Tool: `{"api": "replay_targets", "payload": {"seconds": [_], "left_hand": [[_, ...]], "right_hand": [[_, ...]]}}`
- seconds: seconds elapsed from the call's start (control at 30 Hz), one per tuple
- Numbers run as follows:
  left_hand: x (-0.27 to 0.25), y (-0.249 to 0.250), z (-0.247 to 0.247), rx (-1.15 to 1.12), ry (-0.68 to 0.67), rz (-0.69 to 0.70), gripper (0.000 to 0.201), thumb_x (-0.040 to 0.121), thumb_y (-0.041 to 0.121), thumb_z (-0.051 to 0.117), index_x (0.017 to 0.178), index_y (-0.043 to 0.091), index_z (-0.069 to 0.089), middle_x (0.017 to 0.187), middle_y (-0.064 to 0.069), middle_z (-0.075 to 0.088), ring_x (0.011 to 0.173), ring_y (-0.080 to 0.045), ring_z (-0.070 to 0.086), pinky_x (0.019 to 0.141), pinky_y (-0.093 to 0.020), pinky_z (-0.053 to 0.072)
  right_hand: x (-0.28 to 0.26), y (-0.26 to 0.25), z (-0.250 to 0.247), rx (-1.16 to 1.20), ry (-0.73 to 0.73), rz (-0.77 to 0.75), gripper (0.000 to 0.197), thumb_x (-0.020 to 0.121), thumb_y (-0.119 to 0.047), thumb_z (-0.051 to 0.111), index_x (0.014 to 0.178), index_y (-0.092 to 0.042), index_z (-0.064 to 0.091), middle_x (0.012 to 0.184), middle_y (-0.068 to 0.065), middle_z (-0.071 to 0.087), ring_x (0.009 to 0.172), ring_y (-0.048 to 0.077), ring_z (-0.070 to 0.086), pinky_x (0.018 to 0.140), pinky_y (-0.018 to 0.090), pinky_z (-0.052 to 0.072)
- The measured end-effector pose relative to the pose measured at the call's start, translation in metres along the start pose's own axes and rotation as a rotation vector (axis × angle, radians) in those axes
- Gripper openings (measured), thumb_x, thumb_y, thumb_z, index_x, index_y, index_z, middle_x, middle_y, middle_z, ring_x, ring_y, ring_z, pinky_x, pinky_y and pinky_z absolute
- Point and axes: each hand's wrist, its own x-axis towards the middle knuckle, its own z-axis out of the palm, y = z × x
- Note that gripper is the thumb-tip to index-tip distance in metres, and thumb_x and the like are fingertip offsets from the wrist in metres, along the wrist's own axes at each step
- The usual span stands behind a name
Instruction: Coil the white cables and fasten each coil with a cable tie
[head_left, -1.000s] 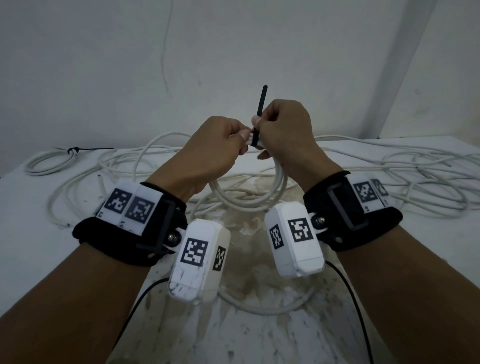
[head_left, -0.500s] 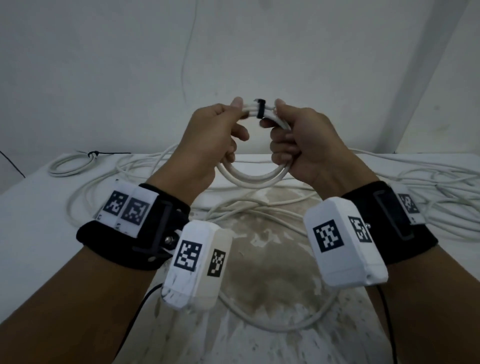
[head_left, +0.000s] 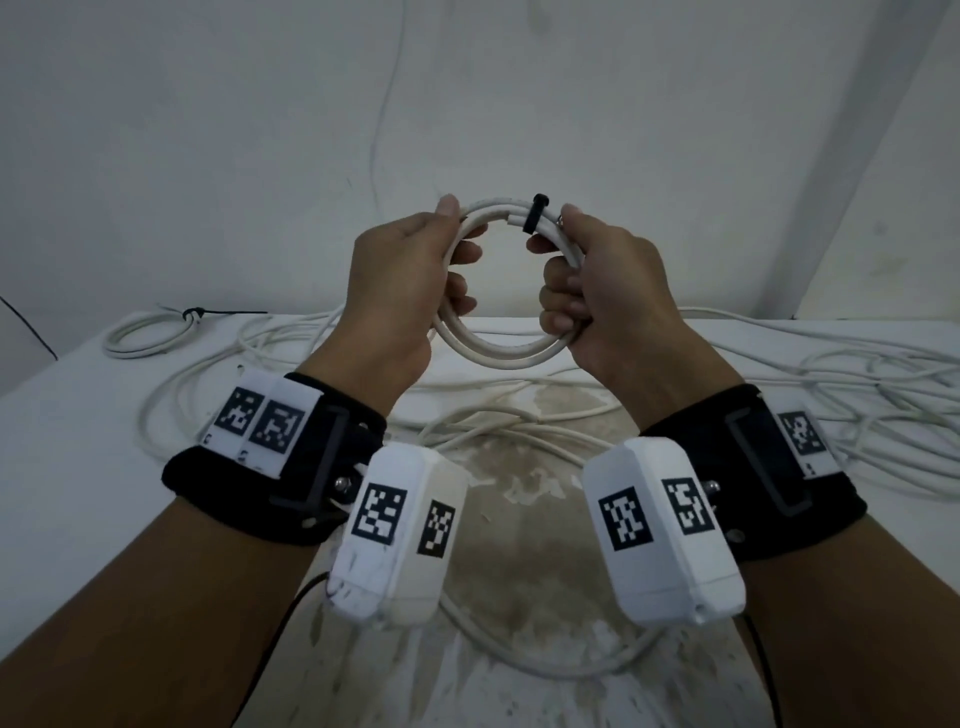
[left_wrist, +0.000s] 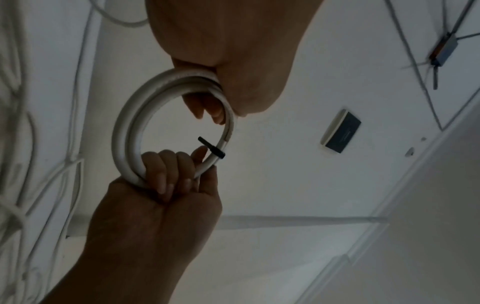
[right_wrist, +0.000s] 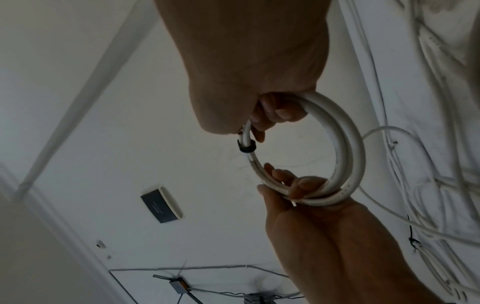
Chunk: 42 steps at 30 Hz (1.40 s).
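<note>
A small coil of white cable (head_left: 509, 354) is held upright in the air above the table. A black cable tie (head_left: 535, 213) wraps its top strands. My left hand (head_left: 441, 270) grips the coil's left side with fingers curled through the ring. My right hand (head_left: 566, 270) grips the right side, thumb up near the tie. In the left wrist view the coil (left_wrist: 124, 127) shows the tie (left_wrist: 211, 148) with a short stub sticking out. The right wrist view shows the coil (right_wrist: 350, 148) and tie (right_wrist: 246, 148) between both hands.
Loose white cables (head_left: 857, 395) sprawl across the white table (head_left: 62, 441), mostly at the back and right. A tied coil (head_left: 150, 343) lies at the far left. One cable (head_left: 545, 670) loops near the front. A wall stands close behind.
Both hands have lifted the coil from near the table and moved apart to grip its two sides. The tie's long tail that stood upright a second ago no longer shows.
</note>
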Motion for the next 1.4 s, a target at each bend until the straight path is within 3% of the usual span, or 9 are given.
{"api": "replay_targets", "payload": {"seconds": [0.2,0.33,0.5,0.7,0.8,1.03,1.17,1.3,1.4], "left_hand": [[0.003,0.004,-0.004,0.119,-0.005,0.128,0.021,0.100,0.027,0.057,0.092,0.016,0.074,0.079,0.000,0.070,0.046,-0.011,0.047,0.044,-0.024,0.041],[0.002,0.005,-0.004,0.178,-0.031,0.189,0.021,0.100,0.023,0.055,0.094,0.014,0.073,0.081,-0.001,0.074,0.046,-0.010,0.051,0.044,-0.024,0.043],[0.003,0.011,-0.012,0.204,-0.107,0.209,0.021,0.099,0.021,0.057,0.093,0.009,0.074,0.084,-0.004,0.076,0.048,-0.012,0.055,0.047,-0.025,0.046],[0.003,0.004,-0.010,0.367,-0.066,0.333,0.023,0.102,0.027,0.052,0.101,0.025,0.075,0.074,0.006,0.070,0.047,-0.013,0.047,0.047,-0.025,0.042],[0.003,0.001,-0.007,0.445,-0.088,0.345,0.023,0.102,0.028,0.050,0.107,0.028,0.073,0.075,0.008,0.069,0.050,-0.001,0.050,0.057,-0.025,0.041],[0.003,0.005,-0.010,0.525,-0.205,0.296,0.019,0.099,0.033,0.055,0.104,0.026,0.073,0.089,0.009,0.071,0.057,-0.004,0.056,0.051,-0.015,0.041],[0.004,0.007,-0.013,0.408,-0.218,0.198,0.015,0.095,0.029,0.064,0.096,0.022,0.077,0.088,-0.002,0.073,0.056,-0.005,0.047,0.050,-0.015,0.036],[0.004,0.011,-0.014,0.278,-0.213,0.024,0.013,0.092,0.024,0.067,0.096,0.016,0.076,0.105,-0.009,0.075,0.049,-0.006,0.035,0.047,-0.020,0.028],[0.004,0.011,-0.014,0.250,-0.194,-0.007,0.015,0.093,0.022,0.066,0.097,0.011,0.075,0.099,-0.012,0.073,0.044,-0.005,0.034,0.043,-0.018,0.027]], "right_hand": [[0.000,0.001,0.000,0.046,-0.069,0.014,0.038,0.104,-0.043,0.042,0.103,-0.010,0.060,0.048,-0.005,0.027,0.041,0.012,0.020,0.041,0.022,0.026],[0.000,-0.001,-0.002,0.075,-0.087,0.014,0.046,0.104,-0.046,0.036,0.097,-0.008,0.062,0.051,-0.003,0.024,0.041,0.012,0.019,0.041,0.023,0.024],[-0.003,0.000,0.001,0.028,-0.089,0.008,0.040,0.103,-0.043,0.040,0.090,-0.011,0.060,0.049,-0.005,0.024,0.041,0.011,0.019,0.041,0.023,0.023],[-0.003,0.007,0.009,-0.057,-0.018,-0.102,0.020,0.104,-0.031,0.044,0.091,-0.018,0.052,0.048,-0.007,0.033,0.040,0.010,0.025,0.040,0.021,0.023],[-0.002,0.009,0.010,-0.136,-0.013,-0.175,0.019,0.105,-0.028,0.046,0.089,-0.018,0.051,0.049,-0.006,0.036,0.039,0.009,0.026,0.041,0.021,0.022],[-0.003,0.016,0.014,-0.271,-0.049,-0.271,0.019,0.103,-0.026,0.050,0.085,-0.020,0.052,0.048,-0.009,0.041,0.040,0.008,0.027,0.041,0.022,0.023],[-0.006,0.018,0.016,-0.303,-0.059,-0.325,0.018,0.103,-0.022,0.050,0.087,-0.015,0.051,0.045,-0.017,0.049,0.040,0.004,0.032,0.039,0.019,0.027],[-0.005,0.021,0.018,-0.306,-0.022,-0.362,0.017,0.101,-0.019,0.053,0.085,-0.015,0.052,0.053,-0.011,0.050,0.042,0.004,0.035,0.039,0.015,0.028],[-0.004,0.024,0.019,-0.294,0.014,-0.342,0.017,0.101,-0.020,0.052,0.084,-0.018,0.052,0.058,-0.005,0.050,0.043,0.005,0.037,0.040,0.019,0.028]]}}
